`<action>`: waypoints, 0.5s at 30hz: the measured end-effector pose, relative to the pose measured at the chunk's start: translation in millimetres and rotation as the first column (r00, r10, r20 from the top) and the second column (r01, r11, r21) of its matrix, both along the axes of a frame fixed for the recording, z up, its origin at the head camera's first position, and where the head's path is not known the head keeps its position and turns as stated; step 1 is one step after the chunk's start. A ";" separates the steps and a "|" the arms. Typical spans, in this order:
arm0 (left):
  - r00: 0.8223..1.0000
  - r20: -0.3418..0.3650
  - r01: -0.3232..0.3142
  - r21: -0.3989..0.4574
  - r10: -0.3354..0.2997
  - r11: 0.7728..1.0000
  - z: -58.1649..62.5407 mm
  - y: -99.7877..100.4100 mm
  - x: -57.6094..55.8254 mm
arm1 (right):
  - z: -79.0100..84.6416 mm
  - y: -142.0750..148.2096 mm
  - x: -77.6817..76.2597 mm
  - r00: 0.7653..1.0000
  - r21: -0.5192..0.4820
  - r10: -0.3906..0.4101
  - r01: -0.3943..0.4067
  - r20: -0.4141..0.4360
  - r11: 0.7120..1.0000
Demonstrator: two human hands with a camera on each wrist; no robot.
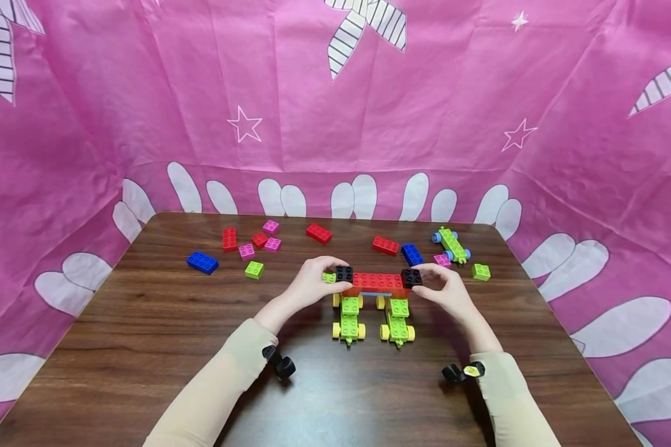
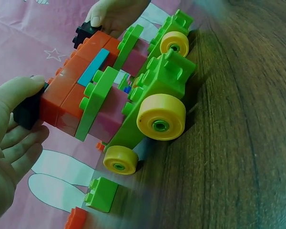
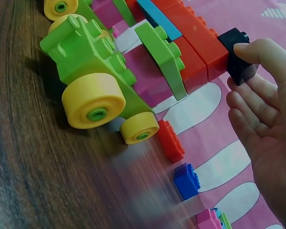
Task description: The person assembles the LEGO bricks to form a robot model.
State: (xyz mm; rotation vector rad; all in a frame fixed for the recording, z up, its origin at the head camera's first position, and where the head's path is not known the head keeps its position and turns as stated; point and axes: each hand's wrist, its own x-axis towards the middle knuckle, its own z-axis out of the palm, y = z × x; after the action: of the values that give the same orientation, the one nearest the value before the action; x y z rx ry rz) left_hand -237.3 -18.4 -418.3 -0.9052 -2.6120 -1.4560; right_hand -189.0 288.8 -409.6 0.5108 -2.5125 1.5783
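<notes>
My left hand (image 1: 307, 287) pinches a black brick (image 1: 343, 274) at the left top end of a row of red bricks (image 1: 377, 282). At the right end, a second black brick (image 1: 411, 277) is held between the thumb and fingers of my right hand (image 1: 450, 287). Under the red row, a blue piece (image 2: 93, 67) shows. The row bridges two green wheeled bases, one on the left (image 1: 349, 326) and one on the right (image 1: 398, 329), both with yellow wheels. Pink bricks (image 2: 109, 112) and flat green bricks (image 3: 159, 55) stand between the bases and the red row.
Loose red bricks (image 1: 319, 233), pink bricks (image 1: 273, 244) and a blue brick (image 1: 202, 262) lie across the back of the brown table (image 1: 145, 347). A green base with blue wheels (image 1: 451, 244) and a green brick (image 1: 481, 271) are at the back right. Pink cloth (image 1: 313, 136) hangs behind.
</notes>
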 end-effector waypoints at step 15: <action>1.000 -0.024 0.006 0.000 -0.006 1.000 -3.0 1.6 -0.7 | -1.8 0.2 -0.5 1.000 -0.019 -0.001 0.001 0.018 1.000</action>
State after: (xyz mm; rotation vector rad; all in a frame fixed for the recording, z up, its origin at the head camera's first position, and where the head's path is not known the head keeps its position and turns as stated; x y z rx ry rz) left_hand -238.0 -16.9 -421.3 -0.9255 -2.5948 -1.4377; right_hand -189.5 288.9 -411.4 0.4946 -2.5076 1.6124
